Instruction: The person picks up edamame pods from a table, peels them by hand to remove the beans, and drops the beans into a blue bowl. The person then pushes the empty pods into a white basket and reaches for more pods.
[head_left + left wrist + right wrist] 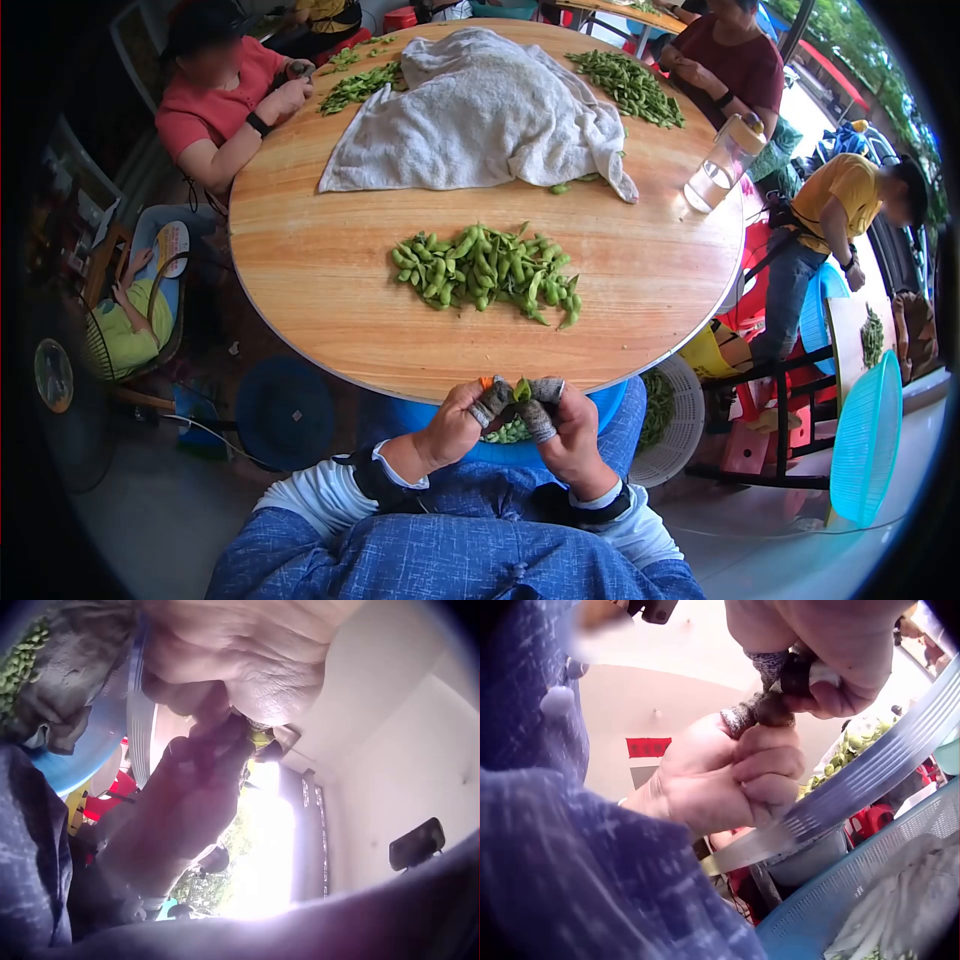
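In the head view, a green edamame pod (522, 391) stands between the fingertips of both hands, just in front of the table edge. My left hand (450, 432) pinches it from the left and my right hand (574, 438) from the right. Grey knitted covers wrap the thumbs and forefingers. Below the hands, shelled beans (508, 432) lie in a blue basin (607, 405) on the lap. The right wrist view shows the left hand (727, 776) with its other fingers curled and the right hand (825, 652) meeting it; fingers mostly hide the pod there.
A pile of edamame pods (485, 268) lies on the round wooden table (330, 290). Behind it are a white towel (470, 115) and a water bottle (722, 168). A white basket (688, 425) with pods stands at the right. Other people sit around the table.
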A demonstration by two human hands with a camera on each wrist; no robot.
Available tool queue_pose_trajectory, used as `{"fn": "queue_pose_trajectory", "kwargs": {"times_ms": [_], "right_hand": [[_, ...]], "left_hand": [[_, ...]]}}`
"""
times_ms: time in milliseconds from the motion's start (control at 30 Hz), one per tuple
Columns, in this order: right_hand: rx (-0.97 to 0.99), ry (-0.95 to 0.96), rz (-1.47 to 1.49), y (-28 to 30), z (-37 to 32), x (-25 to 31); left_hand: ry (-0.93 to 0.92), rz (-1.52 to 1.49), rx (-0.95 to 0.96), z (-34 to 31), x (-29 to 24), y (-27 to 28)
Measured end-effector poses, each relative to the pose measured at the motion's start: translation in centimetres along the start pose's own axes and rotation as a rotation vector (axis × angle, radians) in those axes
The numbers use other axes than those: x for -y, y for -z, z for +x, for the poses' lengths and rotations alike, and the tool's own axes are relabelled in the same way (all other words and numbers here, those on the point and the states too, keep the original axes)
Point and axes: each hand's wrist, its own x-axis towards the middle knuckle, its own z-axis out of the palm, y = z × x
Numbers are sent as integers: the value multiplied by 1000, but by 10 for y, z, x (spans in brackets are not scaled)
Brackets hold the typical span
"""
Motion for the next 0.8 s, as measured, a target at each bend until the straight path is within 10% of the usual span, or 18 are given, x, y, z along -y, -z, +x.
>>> {"fn": "queue_pose_trajectory", "kwargs": {"times_ms": [200, 400, 533, 800], "right_hand": [[23, 407, -392, 1, 9, 6], [10, -246, 235, 2, 3, -3], [56, -354, 412, 6, 6, 6], [72, 144, -348, 3, 4, 19]], "left_hand": [[308, -416, 134, 6, -3, 9], [97, -141, 348, 8, -15, 13], [-110, 411, 230, 5, -26, 8], [-328, 537, 119, 2, -23, 6]]}}
